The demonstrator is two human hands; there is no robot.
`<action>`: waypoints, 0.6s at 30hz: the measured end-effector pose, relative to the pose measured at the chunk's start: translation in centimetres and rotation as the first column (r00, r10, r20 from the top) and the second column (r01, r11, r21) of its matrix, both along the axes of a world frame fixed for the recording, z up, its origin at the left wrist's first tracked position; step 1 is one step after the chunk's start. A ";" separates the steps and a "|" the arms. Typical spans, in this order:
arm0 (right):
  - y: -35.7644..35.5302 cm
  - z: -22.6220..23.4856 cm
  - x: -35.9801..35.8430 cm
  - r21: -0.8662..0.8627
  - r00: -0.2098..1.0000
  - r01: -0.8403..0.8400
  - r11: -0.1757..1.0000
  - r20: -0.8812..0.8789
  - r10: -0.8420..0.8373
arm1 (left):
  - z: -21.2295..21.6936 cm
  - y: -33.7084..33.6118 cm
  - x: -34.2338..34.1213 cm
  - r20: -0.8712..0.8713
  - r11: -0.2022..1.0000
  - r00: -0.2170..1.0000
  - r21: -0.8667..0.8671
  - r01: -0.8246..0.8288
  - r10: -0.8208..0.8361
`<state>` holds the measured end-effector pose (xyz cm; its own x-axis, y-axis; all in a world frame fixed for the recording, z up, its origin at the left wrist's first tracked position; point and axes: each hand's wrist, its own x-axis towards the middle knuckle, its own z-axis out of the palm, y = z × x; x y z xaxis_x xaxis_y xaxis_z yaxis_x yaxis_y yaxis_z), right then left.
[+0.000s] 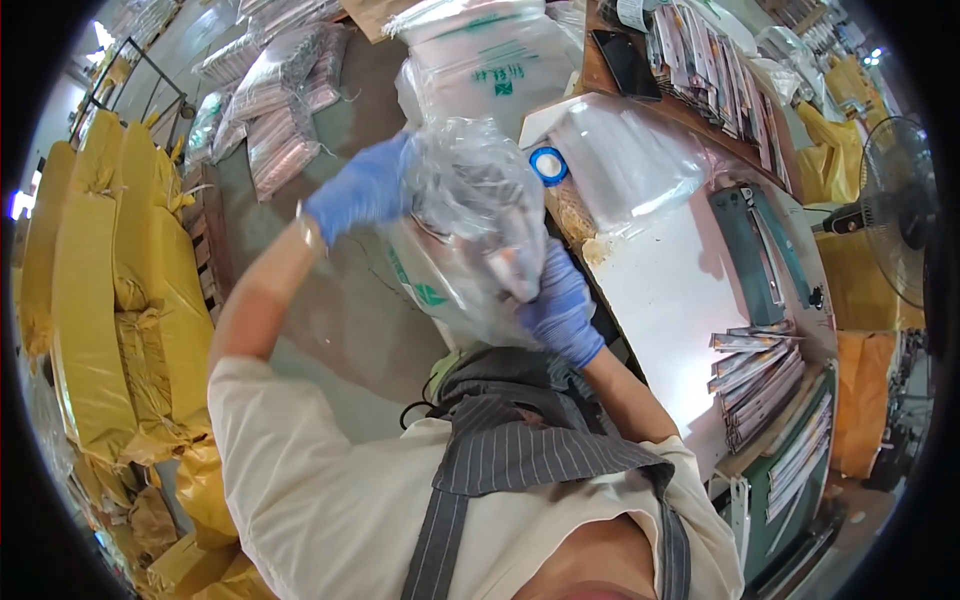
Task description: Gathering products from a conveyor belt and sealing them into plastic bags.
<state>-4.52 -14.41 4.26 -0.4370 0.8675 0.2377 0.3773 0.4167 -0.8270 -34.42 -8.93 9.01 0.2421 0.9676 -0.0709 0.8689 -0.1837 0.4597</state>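
In front of my body, a crumpled clear plastic bag [470,185] hangs between my hands, with some small printed items showing dimly inside it. My left hand [365,187], in a blue glove, is closed on the bag's upper left side; its fingertips are partly hidden by the plastic. Lower down on the right, my right hand [562,308], gloved in blue too, grips the bag's other side near the table edge. Just below the bag is a larger translucent sack with green print [432,292].
Stacked white sacks [490,70] stand ahead. The white table [660,300] at right bears clear plastic sleeves [635,160], a blue tape roll [548,166], a grey-green sealing device [750,250] and thin printed packs [755,385]. A fan [897,210] stands far right; yellow wrapped bundles [120,300] are left.
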 end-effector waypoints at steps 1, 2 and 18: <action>-0.8 0.3 -0.5 0.093 0.987 -0.040 0.995 0.156 0.025 | -2.2 1.4 -1.4 0.032 0.993 0.994 0.043 0.107 -0.108; -0.4 -0.3 -0.4 0.063 0.985 0.015 0.998 0.168 -0.026 | 1.3 1.7 2.2 -0.295 0.994 0.949 -0.029 0.106 -0.110; 2.5 -3.4 -4.3 0.028 0.852 -0.172 0.985 0.507 0.134 | 7.4 -3.9 11.9 -0.374 0.938 0.923 0.280 0.204 -0.089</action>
